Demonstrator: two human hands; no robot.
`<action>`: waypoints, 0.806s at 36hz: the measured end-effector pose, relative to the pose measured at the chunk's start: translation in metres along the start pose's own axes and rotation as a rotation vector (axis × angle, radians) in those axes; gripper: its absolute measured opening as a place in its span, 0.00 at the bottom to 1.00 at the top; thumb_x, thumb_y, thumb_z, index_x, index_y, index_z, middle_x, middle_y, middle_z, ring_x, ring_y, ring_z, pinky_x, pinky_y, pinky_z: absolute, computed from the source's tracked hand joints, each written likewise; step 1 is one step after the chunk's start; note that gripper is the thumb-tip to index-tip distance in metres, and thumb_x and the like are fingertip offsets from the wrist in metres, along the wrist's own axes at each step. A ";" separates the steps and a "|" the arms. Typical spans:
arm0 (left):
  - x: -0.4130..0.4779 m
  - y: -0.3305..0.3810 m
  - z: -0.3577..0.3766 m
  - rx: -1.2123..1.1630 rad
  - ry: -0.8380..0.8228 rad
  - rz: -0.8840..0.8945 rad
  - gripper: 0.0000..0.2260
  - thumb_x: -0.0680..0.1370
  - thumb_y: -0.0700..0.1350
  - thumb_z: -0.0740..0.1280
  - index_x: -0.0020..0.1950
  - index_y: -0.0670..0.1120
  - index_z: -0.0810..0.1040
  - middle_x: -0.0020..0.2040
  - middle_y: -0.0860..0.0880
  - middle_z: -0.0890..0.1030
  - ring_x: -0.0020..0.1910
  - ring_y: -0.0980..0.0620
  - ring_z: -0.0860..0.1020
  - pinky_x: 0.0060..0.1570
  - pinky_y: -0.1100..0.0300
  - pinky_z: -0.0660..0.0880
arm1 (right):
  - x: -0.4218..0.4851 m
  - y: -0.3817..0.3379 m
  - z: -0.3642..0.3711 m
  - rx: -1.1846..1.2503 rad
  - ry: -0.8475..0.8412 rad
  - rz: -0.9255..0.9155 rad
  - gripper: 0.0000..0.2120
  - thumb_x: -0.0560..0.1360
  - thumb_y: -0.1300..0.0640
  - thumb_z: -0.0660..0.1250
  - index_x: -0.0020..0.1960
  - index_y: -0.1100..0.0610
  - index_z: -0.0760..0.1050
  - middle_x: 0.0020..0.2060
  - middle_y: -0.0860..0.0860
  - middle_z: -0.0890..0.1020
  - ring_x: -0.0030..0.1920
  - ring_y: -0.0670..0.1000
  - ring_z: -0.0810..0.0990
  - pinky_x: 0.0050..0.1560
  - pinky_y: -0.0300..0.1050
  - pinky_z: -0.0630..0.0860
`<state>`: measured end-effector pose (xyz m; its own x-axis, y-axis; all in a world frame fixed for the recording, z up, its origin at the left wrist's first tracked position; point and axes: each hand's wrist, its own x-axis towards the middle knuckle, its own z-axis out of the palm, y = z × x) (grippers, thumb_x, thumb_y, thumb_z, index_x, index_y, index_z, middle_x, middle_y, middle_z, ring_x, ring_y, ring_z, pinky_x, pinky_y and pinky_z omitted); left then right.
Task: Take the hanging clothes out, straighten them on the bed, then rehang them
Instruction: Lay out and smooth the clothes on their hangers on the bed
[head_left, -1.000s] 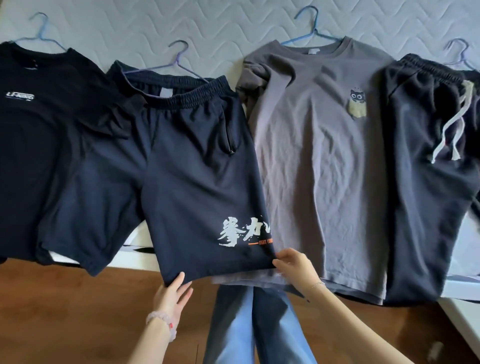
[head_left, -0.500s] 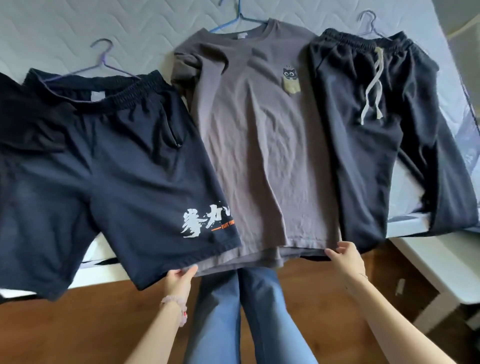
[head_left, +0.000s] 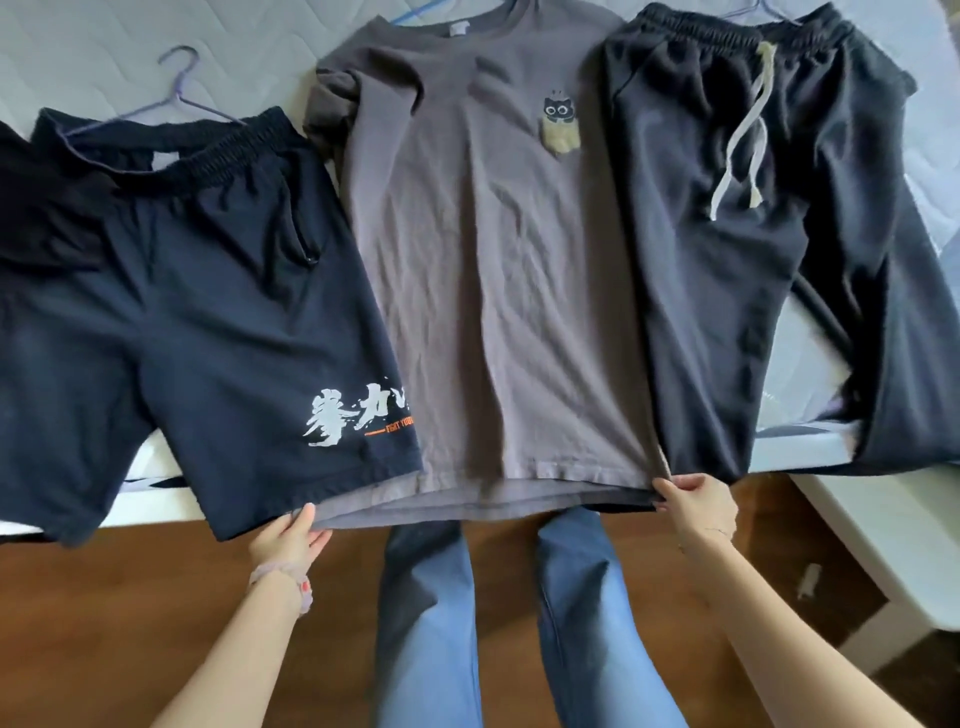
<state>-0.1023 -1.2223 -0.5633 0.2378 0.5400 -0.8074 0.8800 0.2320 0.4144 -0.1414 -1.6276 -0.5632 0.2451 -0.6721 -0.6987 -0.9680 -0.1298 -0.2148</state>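
The grey T-shirt (head_left: 498, 291) is best straightened by an even pull on both hem corners toward the bed (head_left: 78, 62) edge — kept level, so the creases across the chest are drawn out. Its hem is pinched at the left corner by the left hand (head_left: 288, 543) and at the right by the right hand (head_left: 698, 506). It lies flat between the navy shorts (head_left: 197, 322) and the dark trousers (head_left: 737, 249), directly ahead.

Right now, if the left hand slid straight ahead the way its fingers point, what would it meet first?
Probably the hem of the navy shorts with white printed characters, which lies just beyond the left hand gripping the grey T-shirt corner; depth is unclear, so it might slip beneath.
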 end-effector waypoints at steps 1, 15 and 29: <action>-0.002 0.000 -0.002 -0.004 0.008 0.009 0.11 0.76 0.42 0.68 0.57 0.40 0.77 0.53 0.43 0.79 0.54 0.44 0.80 0.40 0.60 0.73 | 0.007 0.003 -0.012 -0.019 0.009 -0.027 0.04 0.76 0.56 0.71 0.45 0.55 0.84 0.47 0.60 0.88 0.56 0.60 0.84 0.56 0.48 0.76; -0.045 -0.039 0.034 -0.054 0.060 -0.078 0.15 0.79 0.43 0.64 0.65 0.40 0.74 0.61 0.38 0.79 0.59 0.41 0.79 0.59 0.52 0.73 | 0.070 0.014 -0.065 -0.200 -0.023 -0.196 0.13 0.74 0.55 0.69 0.33 0.57 0.75 0.32 0.58 0.81 0.38 0.59 0.79 0.35 0.45 0.66; -0.058 -0.043 0.052 -0.060 0.096 -0.303 0.21 0.79 0.47 0.63 0.67 0.36 0.69 0.57 0.42 0.78 0.54 0.45 0.77 0.59 0.53 0.72 | 0.006 0.032 -0.016 0.189 -0.110 0.069 0.10 0.79 0.54 0.69 0.44 0.60 0.76 0.35 0.54 0.76 0.37 0.53 0.75 0.40 0.44 0.72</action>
<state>-0.1329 -1.3061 -0.5564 -0.0741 0.5124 -0.8556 0.8784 0.4397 0.1873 -0.1714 -1.6472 -0.5630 0.1933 -0.5900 -0.7839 -0.9578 0.0597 -0.2811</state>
